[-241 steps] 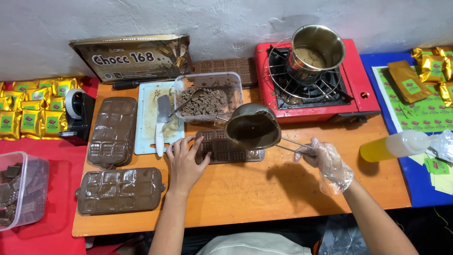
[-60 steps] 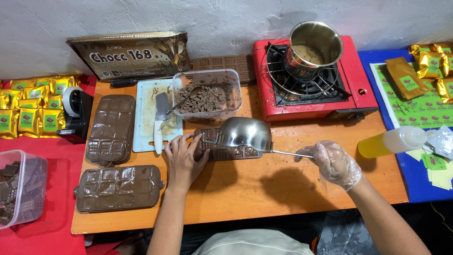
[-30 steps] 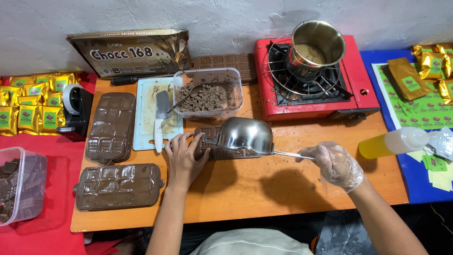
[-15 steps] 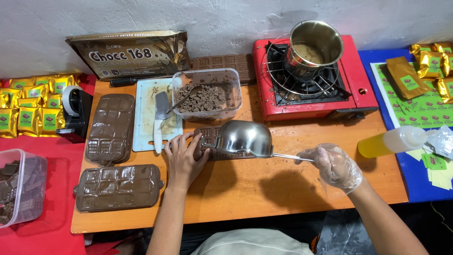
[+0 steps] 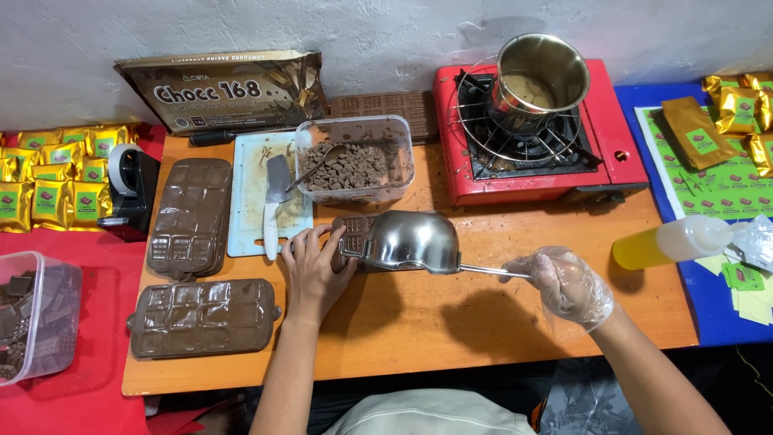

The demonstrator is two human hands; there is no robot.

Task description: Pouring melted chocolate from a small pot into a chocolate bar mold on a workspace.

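- I am gripping with my right hand (image 5: 568,283), which is wearing a thin clear plastic glove, the end of the slim wire handle of a small round stainless-steel saucepan (image 5: 411,240), my fingers closed tightly around it
- I am tipping the saucepan steeply toward my left, so its shiny outer wall is facing the camera and its mouth is turning down over a brown rectangular chocolate-bar mould (image 5: 353,235)
- I am resting my bare left hand (image 5: 314,266) flat against the near left edge of the mould, fingers spread and loose, closing on nothing
- The mould is lying on the orange wooden table (image 5: 483,322), just in front of a clear plastic tub of chopped chocolate pieces (image 5: 354,165)
- Left of the mould, a white cutting board (image 5: 250,201) with a white-handled knife (image 5: 274,201) is sitting beside the tub
- Further left of the mould, a filled brown mould sheet (image 5: 190,216) is lying near the table's edge, and another one (image 5: 203,316) is lying nearer to me
- Behind and to the right of the mould, a tall steel pot (image 5: 538,80) is standing on a red portable gas stove (image 5: 539,141)
- Well to the right of the mould, a squeeze bottle of yellow liquid (image 5: 672,242) is lying on its side
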